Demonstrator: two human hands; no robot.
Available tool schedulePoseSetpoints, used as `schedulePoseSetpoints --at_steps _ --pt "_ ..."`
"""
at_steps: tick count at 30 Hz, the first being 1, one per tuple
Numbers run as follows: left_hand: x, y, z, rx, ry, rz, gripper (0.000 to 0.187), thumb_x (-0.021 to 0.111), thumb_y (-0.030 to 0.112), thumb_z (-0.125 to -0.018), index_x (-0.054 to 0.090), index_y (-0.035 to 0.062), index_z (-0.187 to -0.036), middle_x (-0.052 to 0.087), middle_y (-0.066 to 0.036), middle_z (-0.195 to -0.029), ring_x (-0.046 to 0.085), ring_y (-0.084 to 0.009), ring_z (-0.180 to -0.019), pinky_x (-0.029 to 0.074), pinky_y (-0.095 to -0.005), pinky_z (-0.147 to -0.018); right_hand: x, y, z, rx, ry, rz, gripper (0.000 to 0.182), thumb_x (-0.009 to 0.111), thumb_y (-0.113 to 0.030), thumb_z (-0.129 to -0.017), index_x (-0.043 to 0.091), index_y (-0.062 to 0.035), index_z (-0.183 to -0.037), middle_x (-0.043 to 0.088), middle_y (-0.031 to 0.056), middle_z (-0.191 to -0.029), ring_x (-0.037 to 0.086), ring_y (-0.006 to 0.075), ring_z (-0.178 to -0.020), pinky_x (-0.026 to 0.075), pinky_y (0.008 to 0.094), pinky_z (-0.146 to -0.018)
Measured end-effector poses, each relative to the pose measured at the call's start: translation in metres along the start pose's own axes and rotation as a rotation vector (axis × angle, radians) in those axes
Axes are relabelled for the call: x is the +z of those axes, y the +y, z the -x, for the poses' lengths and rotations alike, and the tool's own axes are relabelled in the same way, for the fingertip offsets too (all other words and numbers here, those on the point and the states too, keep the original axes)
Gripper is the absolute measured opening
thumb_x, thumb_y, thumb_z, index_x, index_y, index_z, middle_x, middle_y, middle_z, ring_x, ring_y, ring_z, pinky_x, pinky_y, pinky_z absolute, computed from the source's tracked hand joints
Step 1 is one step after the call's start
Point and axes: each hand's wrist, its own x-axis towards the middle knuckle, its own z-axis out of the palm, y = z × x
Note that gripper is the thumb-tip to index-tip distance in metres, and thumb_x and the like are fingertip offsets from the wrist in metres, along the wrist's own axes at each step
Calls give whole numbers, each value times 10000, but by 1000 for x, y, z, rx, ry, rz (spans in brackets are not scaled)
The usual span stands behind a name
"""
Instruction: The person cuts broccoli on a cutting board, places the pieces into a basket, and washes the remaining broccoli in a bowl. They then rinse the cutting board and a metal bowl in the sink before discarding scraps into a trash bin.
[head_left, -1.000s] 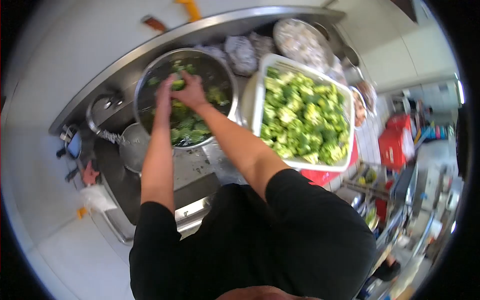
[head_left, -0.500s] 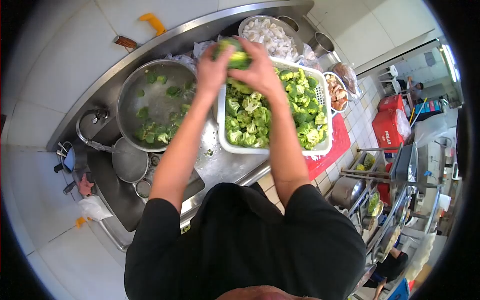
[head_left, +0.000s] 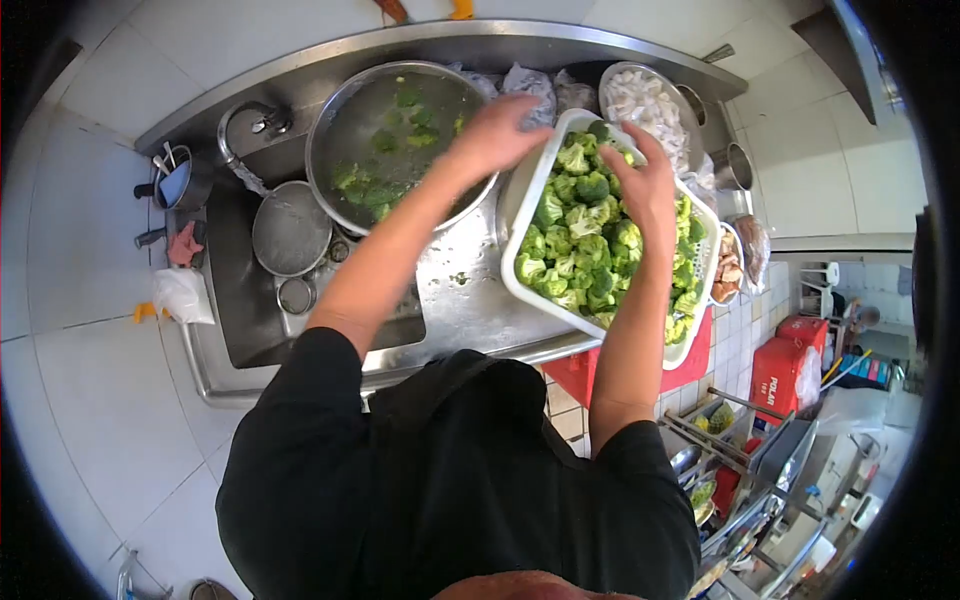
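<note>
Fingers stretched out and holding nothing, my left hand is between the big metal bowl and the white basket. My right hand hovers over the basket's far side, its fingers apart and nothing visible in its grasp. Cut broccoli florets fill most of the perforated plastic basket. In the bowl, several green broccoli pieces float in cloudy water.
A curved faucet rises by the sink, which has a round metal pan in it. Behind the basket stand a bowl of white pieces and a bowl of brownish pieces. A red surface lies under the basket.
My hands were together around broccoli above the basket's far left; now they are apart, with the broccoli out of them. The camera view has shifted, so bowl and basket appear further right.
</note>
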Motion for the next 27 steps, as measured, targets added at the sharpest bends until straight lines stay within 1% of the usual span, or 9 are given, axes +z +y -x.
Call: schedulePoseSetpoints --at_steps 4,6,12,13,16,19,22,25,27 --pt "-88 -114 43 -394 -94 -338 811 741 456 -841 447 38 -1471 441 -239 -1501 429 -375 -1391 344 -418 -1156 85 -61 -13 -148 -262 -53 624 810 -319 -761 638 -22 -1282 574 232 -1346 560 373 -1243 440 431 -1059" --pt "-120 -155 64 -408 -61 -461 924 773 497 -777 409 41 -1494 407 -241 -1524 362 -379 -1433 324 -443 -1174 138 -65 -29 -126 -390 -70 698 817 -346 -742 605 -38 -1331 566 220 -1360 545 394 -1250 443 436 -1062" --pt "-135 -196 100 -572 -231 -200 1158 851 554 -667 323 -30 -1516 359 -247 -1553 383 -371 -1423 317 -415 -1177 281 -53 -66 -171 -525 89 744 815 -380 -734 563 -184 -1406 495 190 -1444 491 411 -1306 437 489 -1073" --pt "-135 -181 104 -568 -248 -198 1199 858 578 -628 327 -30 -1515 356 -261 -1548 380 -386 -1420 314 -411 -1178 297 -58 -70 -191 -568 81 761 814 -431 -723 558 -243 -1414 425 182 -1505 414 435 -1370 377 620 -1090" --pt "-130 -154 109 -531 -394 -205 1216 855 593 -613 326 -20 -1520 358 -284 -1536 381 -394 -1417 316 -416 -1173 326 -78 -74 -290 -612 424 837 823 -486 -685 533 -260 -1437 382 171 -1541 344 451 -1418 284 738 -1081" --pt "-108 -147 129 -503 -350 -281 1249 848 631 -581 327 6 -1528 375 -303 -1515 367 -414 -1418 321 -438 -1164 321 -84 -88 -76 -930 654 901 823 -535 -655 513 -257 -1455 347 167 -1574 317 452 -1436 213 789 -1074" --pt "-93 -115 132 -555 -393 -317 1275 857 616 -561 292 40 -1549 408 -303 -1490 392 -413 -1400 355 -441 -1140 345 -22 -98 118 -1104 787 901 811 -560 -657 535 -186 -1429 402 152 -1549 404 413 -1395 281 689 -1100" --pt "-62 -117 140 -542 -334 -265 1206 867 563 -568 335 62 -1527 467 -285 -1446 478 -408 -1327 419 -463 -1082 306 -25 -81 16 -1221 581 738 803 -567 -672 704 -53 -1193 663 190 -1263 624 343 -1194 478 452 -1007" --pt "-50 -114 136 -577 -274 -218 1092 859 500 -597 394 70 -1487 543 -258 -1379 552 -399 -1248 468 -471 -1026 305 -6 -62 -87 -1065 504 620 802 -501 -712 726 -4 -1074 710 178 -1043 667 293 -958 507 419 -864"
